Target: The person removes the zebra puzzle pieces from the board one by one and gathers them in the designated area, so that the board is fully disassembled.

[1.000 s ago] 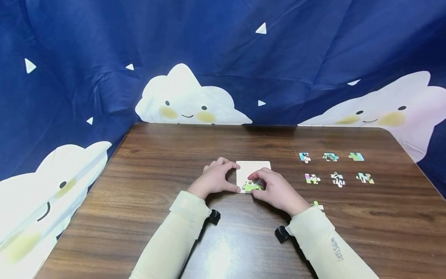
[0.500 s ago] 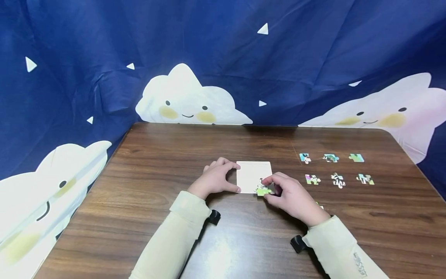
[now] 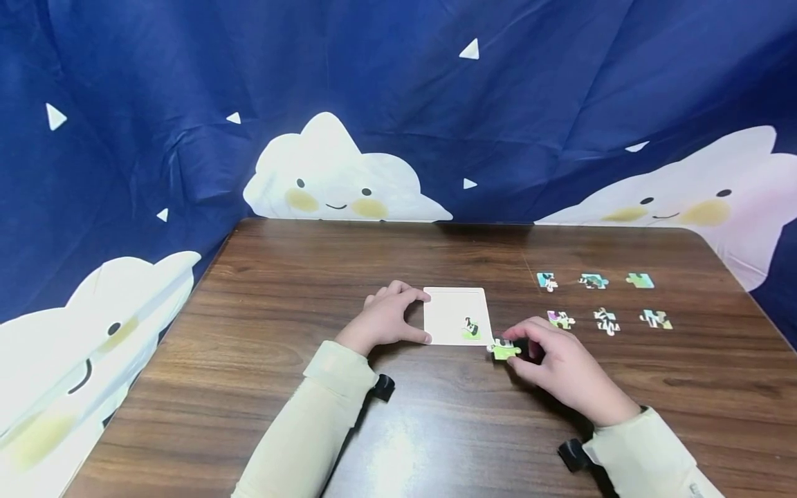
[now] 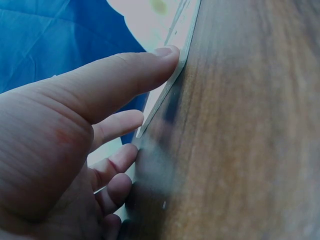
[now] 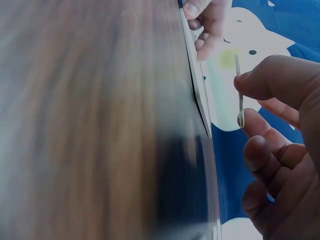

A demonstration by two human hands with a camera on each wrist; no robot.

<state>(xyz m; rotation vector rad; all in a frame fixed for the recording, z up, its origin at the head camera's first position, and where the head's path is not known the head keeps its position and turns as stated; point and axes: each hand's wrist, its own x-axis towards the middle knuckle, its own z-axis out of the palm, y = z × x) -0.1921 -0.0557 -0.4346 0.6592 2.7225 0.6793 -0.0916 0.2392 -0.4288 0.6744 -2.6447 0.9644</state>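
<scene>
My left hand [image 3: 387,317] rests at the left side of a white square puzzle board [image 3: 448,309], fingers spread. Its thumb lies on the near corner and its index fingertip touches the far corner. A green jigsaw piece with black and white print [image 3: 471,328] lies on the board's near right part. Just off the near right corner, my right hand [image 3: 563,363] pinches a second green jigsaw piece [image 3: 503,349] between thumb and index finger. In the right wrist view this held piece [image 5: 241,105] shows edge-on, raised off the table, with the other fingers loosely curled below.
Several loose jigsaw pieces lie in two rows at the right, among them a green one [image 3: 639,280] and a purple and white one [image 3: 561,319]. The brown wooden table [image 3: 299,277] ends at a blue cloud-printed curtain [image 3: 398,83] behind.
My right hand has moved right with its jigsaw piece, from over the board to beyond its near right corner. The piece on the board has come into view. My left hand stays put.
</scene>
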